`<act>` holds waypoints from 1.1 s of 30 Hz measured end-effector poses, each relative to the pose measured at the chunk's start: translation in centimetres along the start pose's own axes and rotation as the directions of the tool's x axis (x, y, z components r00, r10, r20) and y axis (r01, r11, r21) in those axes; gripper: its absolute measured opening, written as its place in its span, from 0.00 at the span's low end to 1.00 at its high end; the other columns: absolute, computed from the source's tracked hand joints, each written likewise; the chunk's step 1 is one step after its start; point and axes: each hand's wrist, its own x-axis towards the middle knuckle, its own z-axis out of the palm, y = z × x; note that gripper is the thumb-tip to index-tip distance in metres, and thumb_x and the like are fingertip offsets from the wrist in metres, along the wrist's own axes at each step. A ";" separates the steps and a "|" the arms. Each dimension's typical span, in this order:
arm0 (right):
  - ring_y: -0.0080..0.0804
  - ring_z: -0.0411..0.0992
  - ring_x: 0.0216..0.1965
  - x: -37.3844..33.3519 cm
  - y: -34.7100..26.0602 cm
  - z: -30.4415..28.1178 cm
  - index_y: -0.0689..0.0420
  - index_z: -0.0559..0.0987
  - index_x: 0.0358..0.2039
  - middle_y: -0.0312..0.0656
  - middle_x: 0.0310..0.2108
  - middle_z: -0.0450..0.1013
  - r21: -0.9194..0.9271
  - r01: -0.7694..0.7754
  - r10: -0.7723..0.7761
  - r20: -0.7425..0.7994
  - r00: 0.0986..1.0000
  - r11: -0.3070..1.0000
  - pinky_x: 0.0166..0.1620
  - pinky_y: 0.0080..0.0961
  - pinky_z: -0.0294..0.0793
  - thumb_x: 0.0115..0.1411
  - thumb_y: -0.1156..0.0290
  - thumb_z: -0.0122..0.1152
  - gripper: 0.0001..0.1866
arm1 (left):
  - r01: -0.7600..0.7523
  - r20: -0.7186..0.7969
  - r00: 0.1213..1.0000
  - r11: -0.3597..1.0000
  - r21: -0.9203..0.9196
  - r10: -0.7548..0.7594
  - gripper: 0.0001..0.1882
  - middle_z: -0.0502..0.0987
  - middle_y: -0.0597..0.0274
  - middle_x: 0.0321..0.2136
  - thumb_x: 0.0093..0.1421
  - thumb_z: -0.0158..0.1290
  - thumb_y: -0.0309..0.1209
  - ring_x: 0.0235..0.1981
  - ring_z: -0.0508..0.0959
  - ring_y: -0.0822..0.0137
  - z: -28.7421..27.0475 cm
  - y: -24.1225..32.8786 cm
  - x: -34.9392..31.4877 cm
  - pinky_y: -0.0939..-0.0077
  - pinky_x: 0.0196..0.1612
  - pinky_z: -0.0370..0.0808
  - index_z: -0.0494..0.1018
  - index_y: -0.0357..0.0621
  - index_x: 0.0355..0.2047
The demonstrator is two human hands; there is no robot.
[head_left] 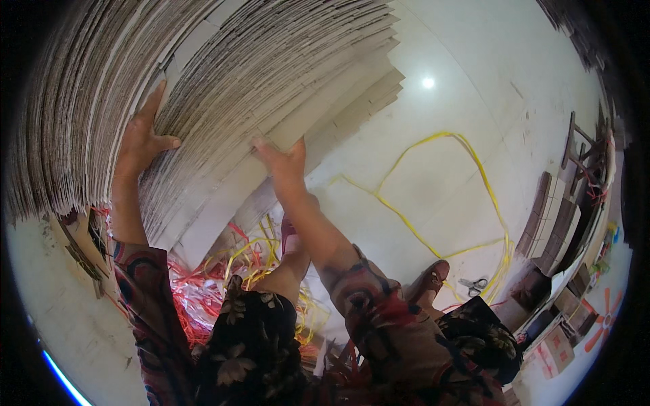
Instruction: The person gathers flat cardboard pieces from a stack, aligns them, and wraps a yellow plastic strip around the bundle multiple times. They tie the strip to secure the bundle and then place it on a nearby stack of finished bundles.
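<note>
A long row of flat grey-brown cardboard sheets (271, 88), standing on edge and leaning together, fills the upper left. My left hand (141, 141) rests against the sheet edges at a gap in the row, its index finger stretched forward and its thumb spread to the right. Its other fingers are partly hidden. Close to the near right side of the row, my right hand (286, 161) touches the outer sheets with its fingertips, thumb and forefinger apart. Slight blur softens those fingertips.
Yellow strapping (477, 162) loops over the pale floor at right, with scissors (474, 285) near my shoe. Tangled red and yellow straps (193, 291) lie below the cardboard, by my legs. Stacked flat pieces (552, 213), a wooden stool (579, 145) and boxes (556, 348) line the right side.
</note>
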 end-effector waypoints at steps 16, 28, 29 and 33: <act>0.35 0.71 0.43 2.6 -1.2 3.3 0.64 0.65 0.49 0.46 0.41 0.71 0.198 -0.349 0.272 0.334 0.903 0.916 0.47 0.35 0.72 0.48 0.82 0.62 0.26 | 0.018 0.009 1.000 0.997 -0.069 -0.017 0.46 0.61 0.48 0.58 0.38 0.59 0.18 0.61 0.58 0.58 -1.0 -1.8 0.2 0.64 0.64 0.52 0.56 0.44 0.61; 0.40 0.68 0.48 -1.0 2.6 -8.5 0.62 0.67 0.49 0.46 0.45 0.70 0.417 -0.481 0.366 0.327 0.871 0.771 0.53 0.40 0.67 0.55 0.81 0.52 0.19 | -0.180 -0.238 0.931 0.914 0.363 0.277 0.38 0.65 0.45 0.54 0.43 0.53 0.18 0.54 0.68 0.51 1.8 8.3 -9.5 0.65 0.55 0.67 0.57 0.35 0.58; 0.39 0.67 0.48 -1.3 3.3 -10.2 0.62 0.69 0.47 0.44 0.45 0.70 0.581 -0.482 0.307 0.378 0.874 0.656 0.53 0.41 0.67 0.56 0.80 0.50 0.16 | -0.156 -0.177 0.952 0.896 0.417 0.248 0.34 0.63 0.41 0.54 0.48 0.49 0.20 0.55 0.66 0.47 4.1 8.4 -10.0 0.63 0.56 0.67 0.56 0.32 0.58; 0.38 0.67 0.47 -1.7 6.2 -10.9 0.61 0.70 0.47 0.43 0.44 0.70 0.559 -0.374 0.390 0.096 0.916 0.740 0.52 0.41 0.68 0.56 0.75 0.53 0.17 | -0.108 -0.122 0.953 0.689 0.717 0.276 0.31 0.60 0.35 0.55 0.54 0.47 0.25 0.55 0.62 0.37 9.7 10.3 -12.3 0.55 0.56 0.63 0.54 0.26 0.57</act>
